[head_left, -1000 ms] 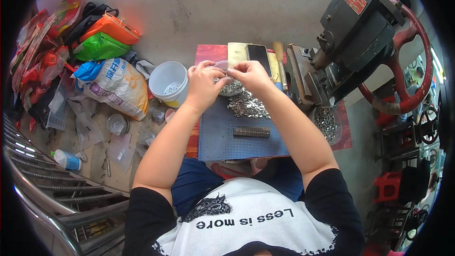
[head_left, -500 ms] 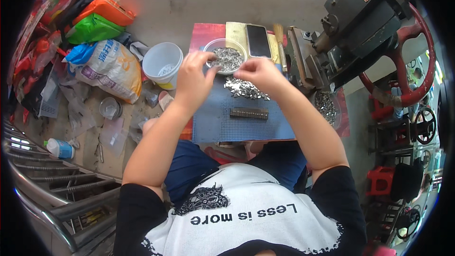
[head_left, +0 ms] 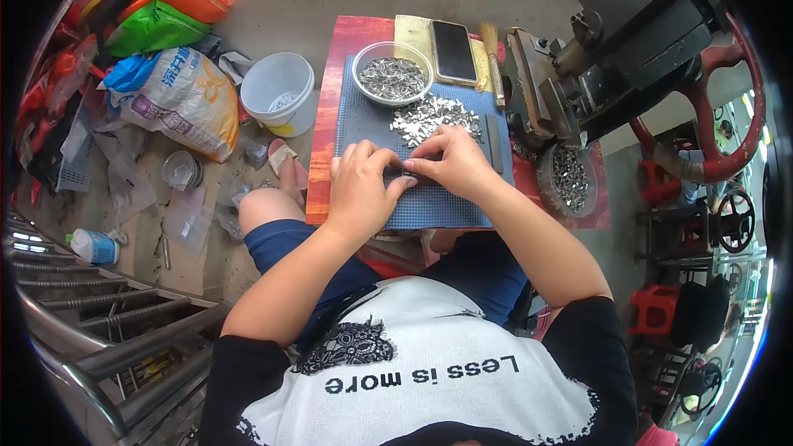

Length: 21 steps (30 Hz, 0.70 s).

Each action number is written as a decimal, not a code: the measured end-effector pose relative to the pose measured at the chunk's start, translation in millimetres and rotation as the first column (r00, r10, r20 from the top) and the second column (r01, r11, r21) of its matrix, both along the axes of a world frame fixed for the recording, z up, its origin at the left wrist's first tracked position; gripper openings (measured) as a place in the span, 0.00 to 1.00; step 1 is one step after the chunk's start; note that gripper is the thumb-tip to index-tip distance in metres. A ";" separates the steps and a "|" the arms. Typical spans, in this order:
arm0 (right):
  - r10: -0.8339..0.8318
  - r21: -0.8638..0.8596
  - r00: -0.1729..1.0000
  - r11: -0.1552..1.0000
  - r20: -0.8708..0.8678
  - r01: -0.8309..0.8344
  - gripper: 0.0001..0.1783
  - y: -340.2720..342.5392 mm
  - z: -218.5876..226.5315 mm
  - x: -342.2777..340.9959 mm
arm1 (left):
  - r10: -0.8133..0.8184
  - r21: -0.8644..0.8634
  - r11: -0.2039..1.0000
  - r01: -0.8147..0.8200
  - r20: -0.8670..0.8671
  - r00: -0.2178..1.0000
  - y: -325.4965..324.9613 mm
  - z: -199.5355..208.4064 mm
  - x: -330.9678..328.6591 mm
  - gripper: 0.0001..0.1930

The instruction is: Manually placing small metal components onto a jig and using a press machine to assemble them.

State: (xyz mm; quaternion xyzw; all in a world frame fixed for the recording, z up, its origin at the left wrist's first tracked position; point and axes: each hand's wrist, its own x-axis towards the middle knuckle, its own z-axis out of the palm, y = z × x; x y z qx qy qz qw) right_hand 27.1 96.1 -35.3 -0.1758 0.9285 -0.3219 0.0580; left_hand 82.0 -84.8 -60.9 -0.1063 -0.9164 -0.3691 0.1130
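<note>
A person's two bare hands meet low over a ribbed blue mat (head_left: 446, 214) on a red tabletop (head_left: 322, 198). The right hand (head_left: 456, 163) has its thumb and forefinger drawn nearly together; the left hand (head_left: 362, 186) is curled, its thumb and forefinger slightly parted around the right fingertips. Something small and dark shows at that meeting point, too covered to identify, and whether either hand grips it cannot be told. Just beyond the fingers lies a loose pile of small silver metal pieces (head_left: 434, 119); farther beyond, slightly left, a white bowl (head_left: 388, 102) holds more. A dark bar (head_left: 494, 143) lies right of the pile, beyond the right fingers. Past these are a phone (head_left: 454, 51) on a yellow cloth (head_left: 413, 29) and a brush (head_left: 491, 49). Well right of the fingers sits a clear tub (head_left: 570, 212) of metal pieces; well left, a white bucket (head_left: 268, 74).
</note>
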 end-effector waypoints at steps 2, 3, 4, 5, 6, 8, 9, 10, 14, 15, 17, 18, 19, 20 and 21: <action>-0.006 0.000 1.000 1.000 0.008 0.006 0.12 -5.6 0.7 3.1 | 0.017 0.011 1.000 -0.017 0.006 1.000 0.7 -0.8 -0.5 0.13; -0.014 0.025 1.000 1.000 -0.019 0.014 0.12 -8.5 0.7 4.3 | 0.023 0.034 0.999 -0.023 0.009 1.000 1.3 -1.8 -1.3 0.13; -0.021 0.050 0.999 0.998 -0.046 0.023 0.12 -9.7 0.5 5.0 | 0.029 0.057 0.998 -0.029 0.012 1.000 1.7 -2.4 -1.6 0.12; -0.022 0.050 0.999 0.998 -0.045 0.024 0.12 -8.3 0.3 4.4 | 0.028 0.057 0.998 -0.029 0.014 1.000 1.6 -2.1 -1.1 0.12; 0.003 0.035 1.000 0.999 -0.023 -0.002 0.12 -5.1 0.6 2.8 | 0.014 0.035 0.999 -0.014 -0.001 1.000 1.4 -1.3 -0.4 0.12; 0.028 0.021 1.000 0.999 -0.002 -0.028 0.12 1.3 1.3 0.5 | 0.001 0.014 1.000 -0.001 -0.016 1.000 1.2 -1.6 -0.2 0.12; 0.033 0.024 0.999 0.999 0.023 -0.033 0.12 4.3 1.3 -0.2 | -0.004 0.015 1.000 0.005 -0.025 1.000 0.5 -2.9 -0.6 0.12; 0.036 0.026 0.998 0.999 0.047 -0.037 0.11 7.4 1.1 -0.7 | -0.011 0.016 1.000 0.011 -0.033 0.999 0.2 -4.0 -0.9 0.12; 0.080 -0.015 0.994 0.997 0.076 -0.079 0.10 19.0 0.0 -4.1 | -0.012 0.016 1.000 0.012 -0.024 1.000 0.1 -3.8 -0.9 0.12; 0.091 -0.023 0.993 0.996 0.072 -0.089 0.10 22.6 -2.6 -5.3 | -0.014 0.019 1.000 0.015 -0.026 1.000 0.3 -3.9 -1.0 0.12; 0.103 -0.032 0.992 0.994 0.068 -0.101 0.10 23.4 -2.1 -4.8 | -0.015 0.023 1.000 0.015 -0.027 1.000 0.5 -4.2 -1.0 0.12; 0.091 -0.009 0.994 0.996 0.062 -0.090 0.10 21.8 0.9 -3.5 | -0.011 0.023 1.000 0.012 -0.029 1.000 0.7 -4.2 -1.1 0.12; 0.078 0.014 0.995 0.997 0.055 -0.079 0.11 19.6 3.3 -2.2 | -0.009 0.022 1.000 0.009 -0.032 0.999 0.6 -4.5 -1.2 0.12; 0.077 0.013 0.996 0.997 0.055 -0.078 0.11 16.7 3.9 -0.4 | -0.010 0.021 1.000 0.011 -0.031 0.999 0.4 -4.5 -1.0 0.12; 0.068 0.045 0.997 0.997 0.032 -0.070 0.11 13.2 4.1 1.9 | -0.012 0.021 1.000 0.012 -0.019 1.000 0.1 -4.1 -0.5 0.12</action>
